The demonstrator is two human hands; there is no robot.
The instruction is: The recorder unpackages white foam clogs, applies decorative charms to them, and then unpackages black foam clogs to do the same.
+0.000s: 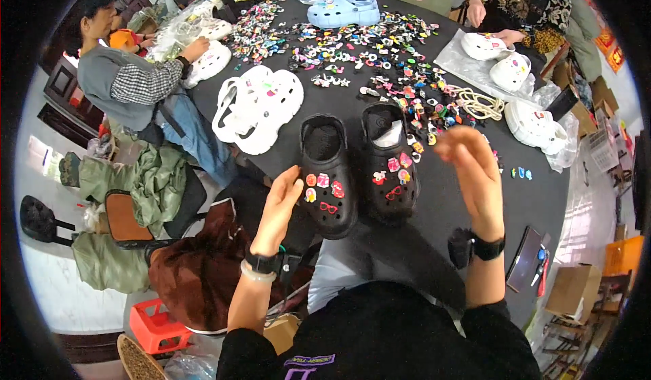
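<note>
Two black clogs stand side by side in front of me on the dark table, their toes toward me. The left clog [332, 217] carries several charms, among them red glasses. On the right clog [390, 207] sits a similar set, and a whitish piece lies inside its heel. My left hand [279, 200] is at the outer side of the left clog, fingers stretched out; whether the fingertips touch it I cannot tell. Raised to the right of the right clog and apart from it, my right hand [475, 180] is open and holds nothing.
Loose colourful charms [380, 44] cover the far and middle table. White clogs [261, 108] stand left, light blue clogs [342, 10] at the back, more white clogs [536, 125] right. Cord [478, 103] and a phone-like dark slab [527, 258] lie right. Other people work around the table.
</note>
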